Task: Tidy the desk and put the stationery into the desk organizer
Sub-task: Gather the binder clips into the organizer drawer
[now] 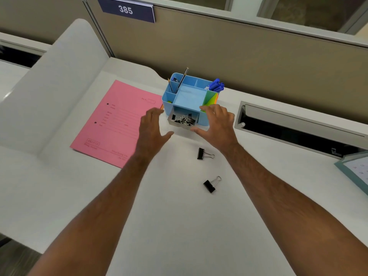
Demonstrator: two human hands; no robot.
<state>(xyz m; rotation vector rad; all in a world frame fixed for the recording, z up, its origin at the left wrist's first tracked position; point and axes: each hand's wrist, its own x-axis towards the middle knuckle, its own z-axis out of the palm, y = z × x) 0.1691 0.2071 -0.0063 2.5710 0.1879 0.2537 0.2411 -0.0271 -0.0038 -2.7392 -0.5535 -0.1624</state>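
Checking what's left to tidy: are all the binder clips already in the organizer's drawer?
No, two binder clips lie loose on the desk.

Tan partition wall (258, 62) as landmark: navy sign "385" (127, 9) at its top left, glass window (310, 10) above, open grey cable tray (298, 126) below its right part, framed calendar corner (356, 172) further right.
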